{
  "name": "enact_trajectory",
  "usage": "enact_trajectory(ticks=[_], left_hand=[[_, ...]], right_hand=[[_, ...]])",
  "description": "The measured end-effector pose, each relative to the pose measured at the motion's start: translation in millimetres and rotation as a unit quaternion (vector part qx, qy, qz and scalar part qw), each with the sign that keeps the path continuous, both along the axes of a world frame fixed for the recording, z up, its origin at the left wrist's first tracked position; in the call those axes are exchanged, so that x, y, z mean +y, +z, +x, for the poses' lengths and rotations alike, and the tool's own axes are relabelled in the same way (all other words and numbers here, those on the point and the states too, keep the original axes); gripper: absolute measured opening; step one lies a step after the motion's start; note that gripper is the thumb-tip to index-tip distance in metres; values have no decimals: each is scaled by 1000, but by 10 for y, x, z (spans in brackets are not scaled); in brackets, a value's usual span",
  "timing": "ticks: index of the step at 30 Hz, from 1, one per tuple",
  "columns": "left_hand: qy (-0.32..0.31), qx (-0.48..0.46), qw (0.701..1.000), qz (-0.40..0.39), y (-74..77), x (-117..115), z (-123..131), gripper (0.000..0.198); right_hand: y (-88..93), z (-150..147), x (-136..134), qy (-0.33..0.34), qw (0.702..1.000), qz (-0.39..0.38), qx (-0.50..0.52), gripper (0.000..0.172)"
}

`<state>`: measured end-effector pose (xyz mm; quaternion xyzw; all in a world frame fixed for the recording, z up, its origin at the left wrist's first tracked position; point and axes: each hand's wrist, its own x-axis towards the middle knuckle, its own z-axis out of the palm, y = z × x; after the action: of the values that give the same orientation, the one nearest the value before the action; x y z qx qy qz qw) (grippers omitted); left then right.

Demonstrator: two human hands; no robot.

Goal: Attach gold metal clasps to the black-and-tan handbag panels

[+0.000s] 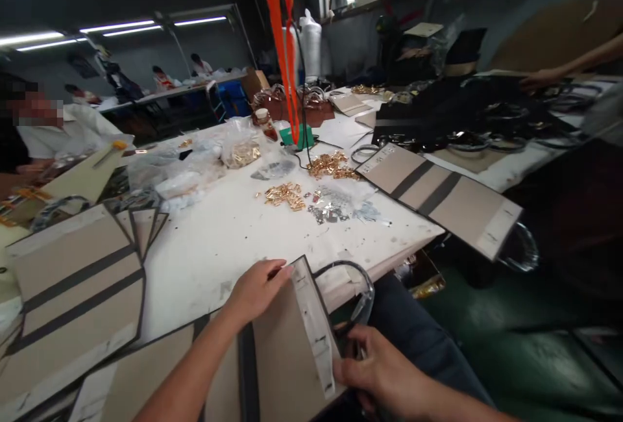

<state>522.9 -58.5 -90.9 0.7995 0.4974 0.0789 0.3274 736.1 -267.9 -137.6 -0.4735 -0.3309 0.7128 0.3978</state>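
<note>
My left hand (257, 289) grips the top edge of a tan bag panel with dark stripes (280, 344) that rests against the near edge of the white table (228, 227). My right hand (384, 370) is curled round the panel's lower right edge, by its white strip and the plastic-wrapped handle (357, 285). Small heaps of gold metal fittings (285, 195) lie in the middle of the table, beyond my hands.
Similar tan bags lie at the left (73, 285) and over the table's right corner (440, 195). Plastic packets (238, 146), an orange strap (282, 39) and dark bags (487, 117) fill the far side. A person sits at the left; another person's arm (569, 65) reaches in at the right.
</note>
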Motion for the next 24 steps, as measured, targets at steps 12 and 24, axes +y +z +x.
enact_trajectory(ticks=[12, 24], left_hand=[[-81, -96, 903, -410, 289, 483, 181, 59], [-26, -166, 917, -361, 143, 301, 192, 84]], right_hand=[[191, 110, 41, 20, 985, 119, 120, 26], [87, 199, -59, 50, 993, 92, 61, 24]])
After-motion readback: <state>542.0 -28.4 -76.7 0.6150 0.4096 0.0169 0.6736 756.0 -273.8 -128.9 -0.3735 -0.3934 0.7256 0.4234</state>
